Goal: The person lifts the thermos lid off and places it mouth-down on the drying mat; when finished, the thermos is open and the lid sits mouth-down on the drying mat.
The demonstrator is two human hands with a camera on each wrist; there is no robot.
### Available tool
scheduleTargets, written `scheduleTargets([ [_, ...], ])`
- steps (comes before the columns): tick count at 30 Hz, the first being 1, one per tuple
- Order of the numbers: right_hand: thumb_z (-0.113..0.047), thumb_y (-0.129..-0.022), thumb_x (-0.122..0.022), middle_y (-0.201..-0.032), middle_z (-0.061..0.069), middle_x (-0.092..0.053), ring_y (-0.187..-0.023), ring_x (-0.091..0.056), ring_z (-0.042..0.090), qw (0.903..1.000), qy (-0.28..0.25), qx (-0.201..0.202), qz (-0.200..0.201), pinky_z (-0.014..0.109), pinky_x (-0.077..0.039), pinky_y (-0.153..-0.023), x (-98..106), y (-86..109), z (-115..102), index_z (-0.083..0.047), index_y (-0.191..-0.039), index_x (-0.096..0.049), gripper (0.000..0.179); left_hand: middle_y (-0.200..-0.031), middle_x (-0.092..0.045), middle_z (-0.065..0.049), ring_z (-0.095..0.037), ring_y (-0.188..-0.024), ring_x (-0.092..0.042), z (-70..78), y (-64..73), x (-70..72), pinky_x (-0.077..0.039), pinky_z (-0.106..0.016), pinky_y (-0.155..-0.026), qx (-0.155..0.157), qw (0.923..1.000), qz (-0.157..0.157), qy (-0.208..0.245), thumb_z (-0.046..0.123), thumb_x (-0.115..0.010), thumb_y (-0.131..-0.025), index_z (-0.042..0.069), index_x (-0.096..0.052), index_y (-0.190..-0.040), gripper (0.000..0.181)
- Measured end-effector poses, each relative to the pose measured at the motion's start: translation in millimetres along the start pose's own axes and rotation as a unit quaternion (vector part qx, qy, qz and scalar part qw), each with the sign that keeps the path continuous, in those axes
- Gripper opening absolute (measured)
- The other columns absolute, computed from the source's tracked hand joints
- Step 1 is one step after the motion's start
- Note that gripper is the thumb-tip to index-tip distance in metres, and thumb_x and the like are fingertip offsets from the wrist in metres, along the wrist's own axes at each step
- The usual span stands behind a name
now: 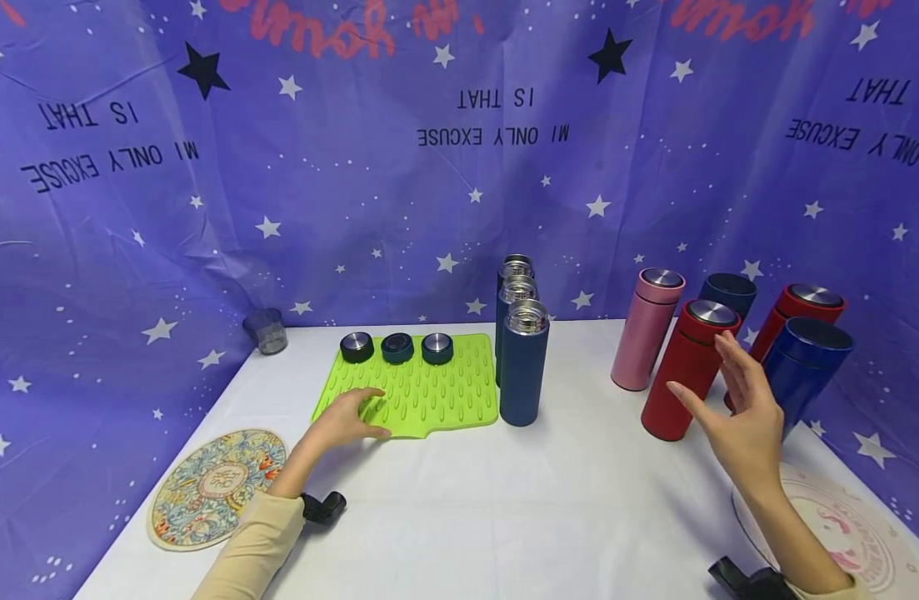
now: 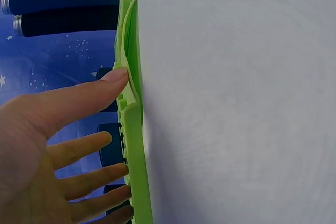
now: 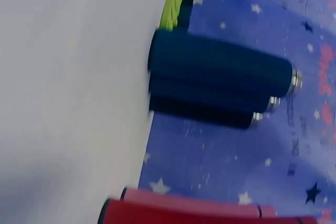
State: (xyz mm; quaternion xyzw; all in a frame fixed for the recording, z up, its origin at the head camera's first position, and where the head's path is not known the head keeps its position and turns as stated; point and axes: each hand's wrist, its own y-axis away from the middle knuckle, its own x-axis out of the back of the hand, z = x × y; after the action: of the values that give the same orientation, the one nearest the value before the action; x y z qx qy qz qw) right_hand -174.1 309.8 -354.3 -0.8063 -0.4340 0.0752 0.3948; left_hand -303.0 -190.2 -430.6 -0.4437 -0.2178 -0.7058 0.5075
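Observation:
My left hand (image 1: 348, 417) is spread over the left front of a green ridged silicone mat (image 1: 459, 400), and in the left wrist view its thumb (image 2: 114, 75) is at the mat's front edge. Three dark flask lids (image 1: 397, 348) sit in a row along the back of the mat. Beside its right edge, three blue vacuum flasks (image 1: 523, 375) without lids stand one behind another. My right hand (image 1: 747, 417), thumb and fingers apart, is raised next to a red lidded flask (image 1: 680, 375); whether it touches the flask I cannot tell. The right wrist view does not show this hand.
Around the red flask stand a pink flask (image 1: 646, 333), a glossy blue one (image 1: 802, 367), a second red one (image 1: 813, 302) and a dark blue one (image 1: 729, 288). A glass cup (image 1: 267, 331) is at the back left. Round mats (image 1: 212, 492) lie on both sides.

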Motion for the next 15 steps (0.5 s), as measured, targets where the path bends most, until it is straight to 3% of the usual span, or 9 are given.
scheduleTargets([
  [4, 0.008, -0.073, -0.079, -0.148, 0.004, -0.043, -0.134, -0.041, 0.016, 0.9991, 0.004, -0.029, 0.032, 0.016, -0.034, -0.105, 8, -8.3, 23, -0.017, -0.146, -0.040, 0.087, -0.129, -0.054, -0.027, -0.047, -0.120, -0.048, 0.0, 0.1, -0.2, -0.039, -0.059, -0.100, 0.001, 1.0000, 0.000, 0.002, 0.027, -0.086, -0.070, -0.005, -0.054, -0.130, 0.076],
  [9, 0.003, -0.077, -0.078, -0.151, 0.003, -0.038, -0.136, -0.039, 0.017, 0.9964, -0.004, -0.083, 0.019, 0.018, -0.033, -0.106, 7, -13.6, 43, -0.024, -0.150, -0.031, 0.092, -0.129, -0.055, -0.026, -0.046, -0.118, -0.049, -0.1, 0.7, -0.1, -0.040, -0.059, -0.100, -0.002, 1.0000, 0.002, 0.004, 0.026, -0.087, -0.070, -0.005, -0.054, -0.130, 0.075],
  [15, -0.002, -0.078, -0.079, -0.149, 0.003, -0.040, -0.135, -0.041, 0.016, 0.9916, -0.009, -0.129, 0.009, 0.027, -0.037, -0.107, -1, -15.4, 66, -0.026, -0.150, -0.031, 0.090, -0.128, -0.056, -0.026, -0.045, -0.117, -0.050, -0.4, 0.3, -0.4, -0.041, -0.059, -0.098, -0.004, 1.0000, 0.001, 0.000, 0.027, -0.086, -0.070, -0.005, -0.054, -0.130, 0.075],
])
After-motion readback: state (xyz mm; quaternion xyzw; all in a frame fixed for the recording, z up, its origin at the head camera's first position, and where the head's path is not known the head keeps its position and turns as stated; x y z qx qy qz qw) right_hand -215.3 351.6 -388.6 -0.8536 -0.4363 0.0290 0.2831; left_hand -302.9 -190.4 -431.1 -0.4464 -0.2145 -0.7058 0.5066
